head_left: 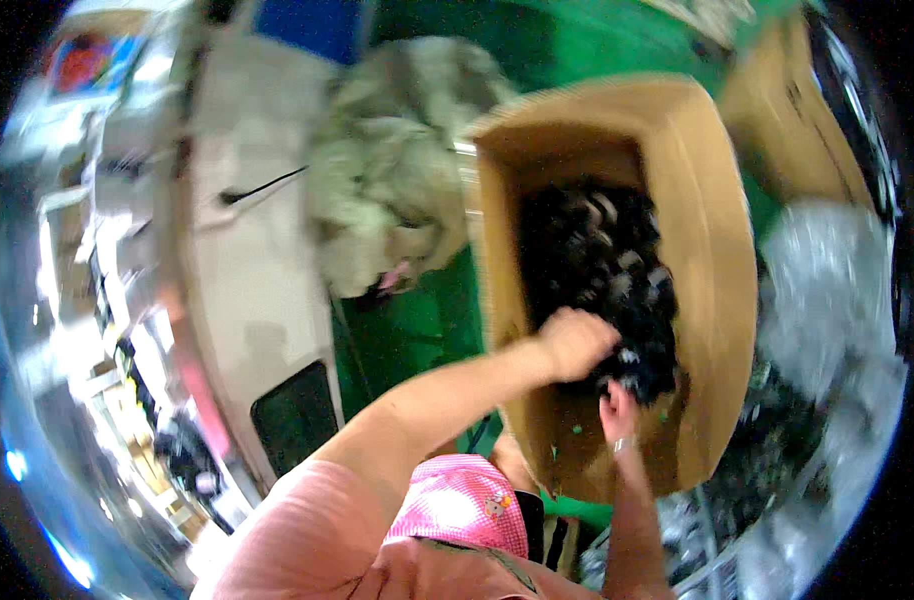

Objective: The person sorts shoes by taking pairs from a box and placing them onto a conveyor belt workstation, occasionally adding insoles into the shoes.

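Observation:
A tall open cardboard box [712,260] stands in front of me, with a heap of glossy black pieces [602,250] inside; blur hides what kind they are. My left hand [577,345] reaches into the box at the heap's near side, its fingers curled against the black pieces. Close by on the right, my right hand [618,410] is closed at the heap's near edge, thumb and fingers drawn together. What either hand grips cannot be made out. Brown cardboard floor shows nearest me inside the box.
Left of the box lies a bundle of grey-green cloth [387,180] beside a long pale table [247,230]. A dark flat panel [295,415] is at the table's near end. Clear plastic bags [827,290] and another cardboard box [792,120] stand on the right. The floor [417,335] is green.

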The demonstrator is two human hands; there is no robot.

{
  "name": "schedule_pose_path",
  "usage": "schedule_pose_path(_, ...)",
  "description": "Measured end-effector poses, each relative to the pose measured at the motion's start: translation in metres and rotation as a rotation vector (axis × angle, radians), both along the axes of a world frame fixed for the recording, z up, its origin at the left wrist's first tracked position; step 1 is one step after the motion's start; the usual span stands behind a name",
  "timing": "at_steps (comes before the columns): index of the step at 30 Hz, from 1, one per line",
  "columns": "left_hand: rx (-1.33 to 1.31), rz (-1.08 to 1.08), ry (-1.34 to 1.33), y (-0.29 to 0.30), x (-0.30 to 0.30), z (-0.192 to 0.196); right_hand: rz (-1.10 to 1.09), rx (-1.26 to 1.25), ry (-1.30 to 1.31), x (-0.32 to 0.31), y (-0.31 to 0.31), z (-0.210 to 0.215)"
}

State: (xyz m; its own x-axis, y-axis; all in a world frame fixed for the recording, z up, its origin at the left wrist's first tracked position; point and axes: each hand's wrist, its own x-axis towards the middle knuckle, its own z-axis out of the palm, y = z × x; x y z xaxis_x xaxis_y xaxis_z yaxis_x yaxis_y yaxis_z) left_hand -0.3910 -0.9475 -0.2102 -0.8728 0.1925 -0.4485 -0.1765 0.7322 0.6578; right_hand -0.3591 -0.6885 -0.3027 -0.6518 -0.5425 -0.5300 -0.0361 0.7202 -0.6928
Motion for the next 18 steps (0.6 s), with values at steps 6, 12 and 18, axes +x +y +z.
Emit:
schedule_pose_path(6, 0.128, 0.379, 0.290, 0.003, 0.104, 0.158, -0.782, -0.440, -1.007, 0.050, -0.016, 0.095)
schedule_pose_path(12, -0.120, 0.679, 0.386, -0.033, 0.251, 0.265, 0.331, -0.372, -0.088, 0.066, -0.152, 0.253)
schedule_pose_path(18, -0.555, 1.285, 0.570, -0.060, 0.415, 0.344, 1.086, -0.753, 0.143, 0.179, -0.284, 0.378)
